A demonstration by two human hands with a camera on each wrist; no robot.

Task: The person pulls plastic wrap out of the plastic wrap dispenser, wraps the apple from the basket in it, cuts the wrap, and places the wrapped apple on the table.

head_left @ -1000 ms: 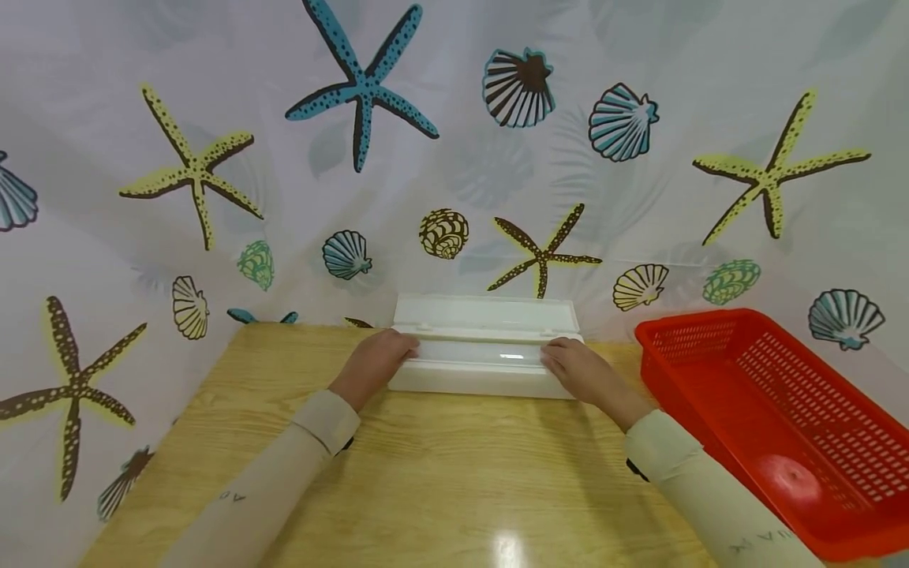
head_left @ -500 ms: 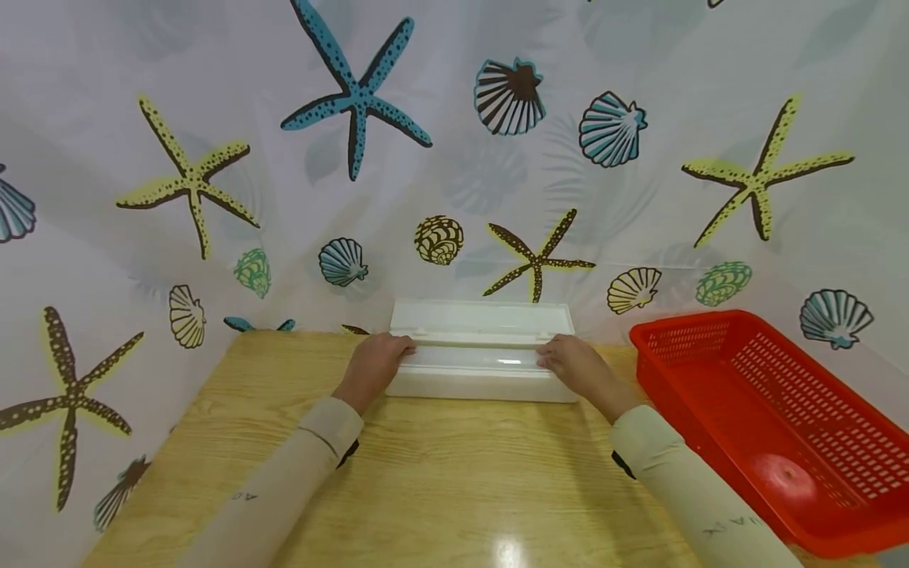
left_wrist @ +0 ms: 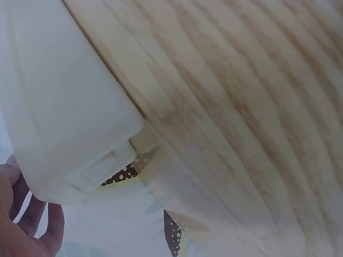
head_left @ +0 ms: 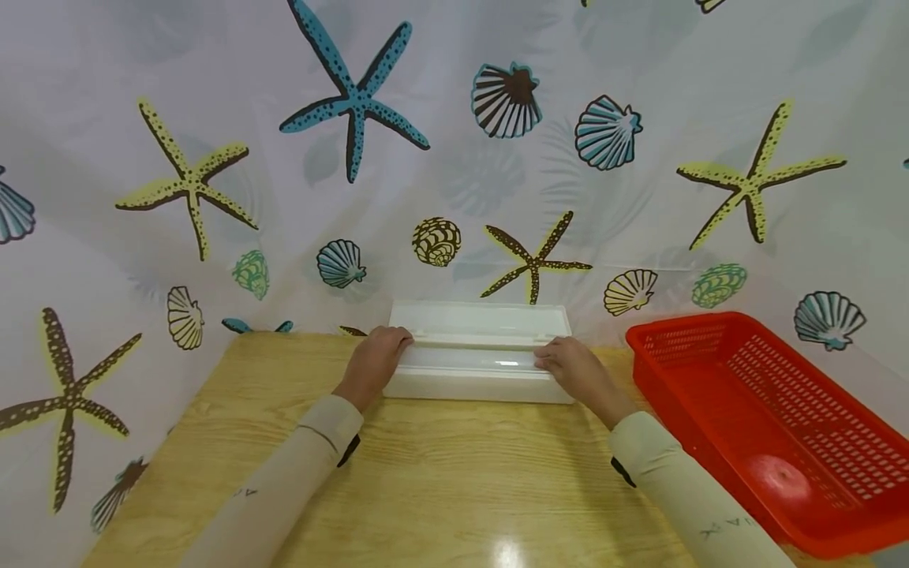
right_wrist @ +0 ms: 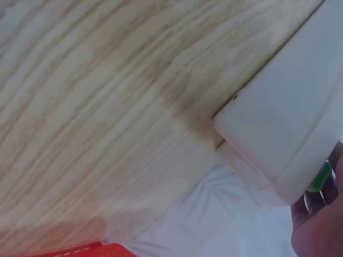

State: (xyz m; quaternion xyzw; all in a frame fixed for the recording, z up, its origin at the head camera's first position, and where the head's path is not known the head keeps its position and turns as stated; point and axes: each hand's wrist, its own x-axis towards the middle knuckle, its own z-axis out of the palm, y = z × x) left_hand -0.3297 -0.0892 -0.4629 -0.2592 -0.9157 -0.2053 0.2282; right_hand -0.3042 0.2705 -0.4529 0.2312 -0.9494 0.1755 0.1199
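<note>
A long white cling film dispenser [head_left: 479,386] sits at the back of the table with its lid [head_left: 479,317] raised. Glossy translucent cling film [head_left: 469,359] spans its inside. My left hand [head_left: 374,361] bends over the left end, fingertips at the film's edge; the left wrist view shows its curled fingers [left_wrist: 37,217] past the box corner. Over the right end, my right hand [head_left: 578,375] pinches at the film's other edge. A small green piece [right_wrist: 320,178] shows beside its fingers in the right wrist view. The fingertips' exact hold is partly hidden.
A red plastic basket [head_left: 699,442] with perforated sides stands on the right, close to my right forearm. Behind the wooden table [head_left: 454,481] hangs a white curtain [head_left: 284,237] printed with starfish and shells, right behind the dispenser.
The head view has shifted slightly, so everything appears a little lower and further left. Both hands stay at the dispenser's ends, and its lid stays raised.
</note>
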